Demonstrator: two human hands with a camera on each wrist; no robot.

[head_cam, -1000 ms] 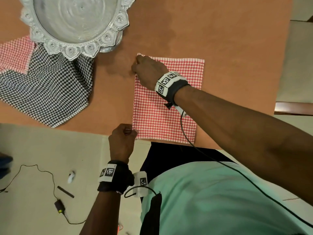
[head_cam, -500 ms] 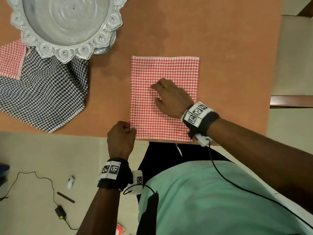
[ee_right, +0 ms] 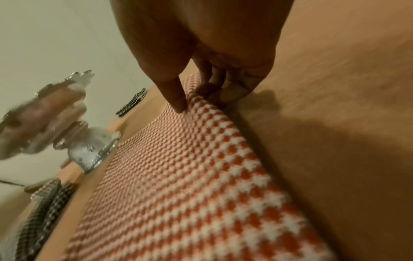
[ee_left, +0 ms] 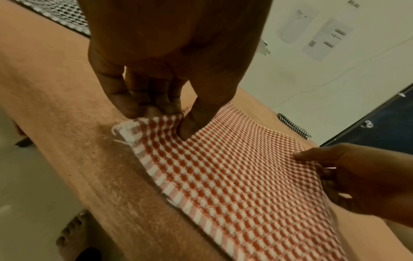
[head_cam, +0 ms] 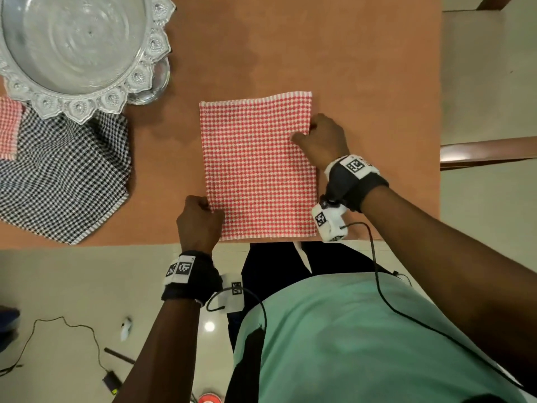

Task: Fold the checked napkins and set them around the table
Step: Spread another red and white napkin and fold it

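The right hand has left the middle of the red checked napkin and now pinches its right edge, apparently lifting it slightly. The napkin's near-left corner, pinched by the left hand, has lifted slightly.

No writing can be read: the wall papers are blurred, the wristbands carry only square codes.

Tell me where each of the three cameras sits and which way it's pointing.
Head: above, facing down at the table; both forearms, left hand, right hand, torso show.
Left wrist: on that wrist, facing along the fingers pinching the red checked napkin corner.
Right wrist: on that wrist, facing along the thumb and fingers gripping the napkin's right edge.
Shared: all show the napkin; the left wrist view also catches the right hand.
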